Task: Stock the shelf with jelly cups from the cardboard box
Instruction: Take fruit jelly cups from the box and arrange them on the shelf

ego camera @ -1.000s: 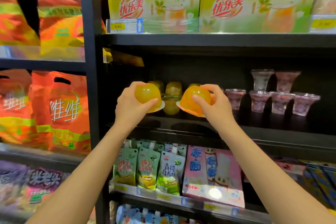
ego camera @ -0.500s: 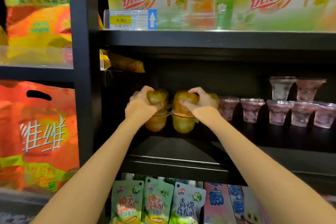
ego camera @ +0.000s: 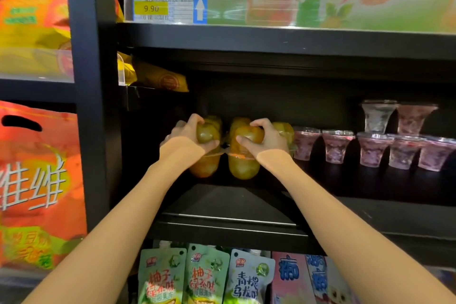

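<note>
Glossy, see-through yellow plastic jelly cups (ego camera: 243,168) gleam wetly. The black shelf (ego camera: 246,227) looks like matt painted metal. Clear pink plastic dessert cups (ego camera: 372,150) shine; green foil-like drink pouches (ego camera: 206,276) glint, slightly crinkled.

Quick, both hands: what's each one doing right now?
Left hand: grips a yellow domed plastic jelly cup.
Right hand: grips another yellow domed jelly cup.

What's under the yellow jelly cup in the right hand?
Another yellow cup stands under the held jelly cup, on the dark shelf. The right hand hides the rims, so contact cannot be told.
</note>
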